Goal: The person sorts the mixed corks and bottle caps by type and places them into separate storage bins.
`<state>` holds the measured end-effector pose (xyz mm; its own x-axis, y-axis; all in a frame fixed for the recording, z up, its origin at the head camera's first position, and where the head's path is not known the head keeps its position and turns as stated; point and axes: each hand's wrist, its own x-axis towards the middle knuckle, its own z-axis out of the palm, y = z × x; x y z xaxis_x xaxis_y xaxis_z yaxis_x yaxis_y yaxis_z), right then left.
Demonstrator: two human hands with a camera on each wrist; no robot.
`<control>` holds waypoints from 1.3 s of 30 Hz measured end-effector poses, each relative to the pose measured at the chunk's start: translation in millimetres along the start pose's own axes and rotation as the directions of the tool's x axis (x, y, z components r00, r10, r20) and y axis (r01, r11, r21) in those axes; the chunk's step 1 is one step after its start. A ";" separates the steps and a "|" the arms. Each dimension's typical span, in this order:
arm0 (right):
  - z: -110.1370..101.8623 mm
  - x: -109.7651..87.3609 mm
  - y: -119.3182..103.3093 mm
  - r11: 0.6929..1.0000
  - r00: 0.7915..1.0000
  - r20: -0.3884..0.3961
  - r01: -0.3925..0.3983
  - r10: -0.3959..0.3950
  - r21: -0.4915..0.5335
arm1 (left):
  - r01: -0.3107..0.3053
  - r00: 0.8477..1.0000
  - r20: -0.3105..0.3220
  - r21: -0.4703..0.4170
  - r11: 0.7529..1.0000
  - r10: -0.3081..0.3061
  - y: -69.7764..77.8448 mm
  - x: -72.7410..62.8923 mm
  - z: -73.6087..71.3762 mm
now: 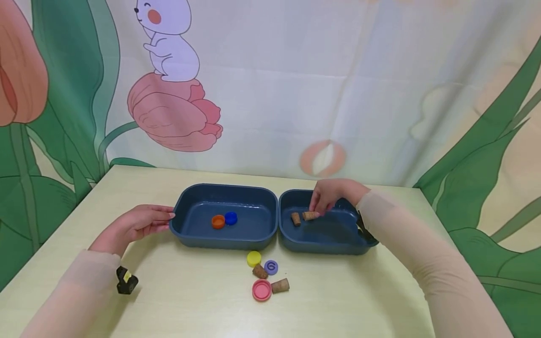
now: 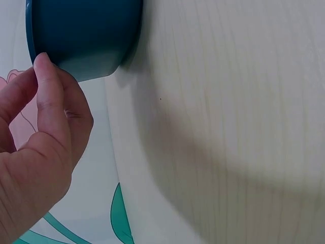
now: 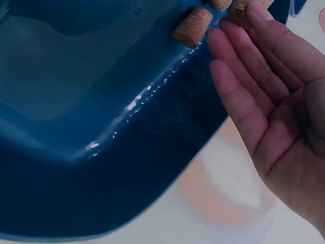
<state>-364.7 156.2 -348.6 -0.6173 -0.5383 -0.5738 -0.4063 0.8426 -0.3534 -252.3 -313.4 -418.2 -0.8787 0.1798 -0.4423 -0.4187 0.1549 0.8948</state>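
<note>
My left hand (image 1: 145,221) pinches the left end of a dark blue tray (image 1: 224,244), fingertips right at its rim (image 2: 30,30). Inside that tray lie an orange bottle cap (image 1: 218,221) and a blue bottle cap (image 1: 231,218). Reaching into a second dark blue tray (image 1: 325,246) on the right, my right hand (image 1: 327,195) pinches a cork (image 1: 310,215) between thumb and fingers, low over the tray floor. Another cork (image 1: 296,218) lies just left of it. In the right wrist view, a loose cork (image 3: 193,28) shows near the fingertips.
In front of the trays, a yellow cap (image 1: 254,258), a purple cap (image 1: 271,267), a pink cap (image 1: 262,290), a dark cork (image 1: 259,271) and a lighter cork (image 1: 281,286) lie grouped on the pale table (image 1: 190,300). A printed curtain (image 1: 270,94) hangs behind.
</note>
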 end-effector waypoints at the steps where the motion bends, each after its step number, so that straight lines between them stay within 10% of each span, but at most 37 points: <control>1: 0.8 1.6 1.4 1.000 1.000 0.002 -0.002 0.002 -0.001 | 0.000 1.000 0.001 0.002 1.000 0.000 0.1 0.1 -0.2; 39: 27.1 27.3 5.9 0.992 0.991 0.057 -0.124 0.122 0.024 | -0.006 1.000 0.003 -0.014 1.000 0.006 -1.6 1.8 -2.0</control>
<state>-365.7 146.9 -386.3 -0.6230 -0.4293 -0.6539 -0.3105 0.9030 -0.2969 -253.7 -315.2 -420.3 -0.8803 0.1840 -0.4374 -0.4169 0.1402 0.8981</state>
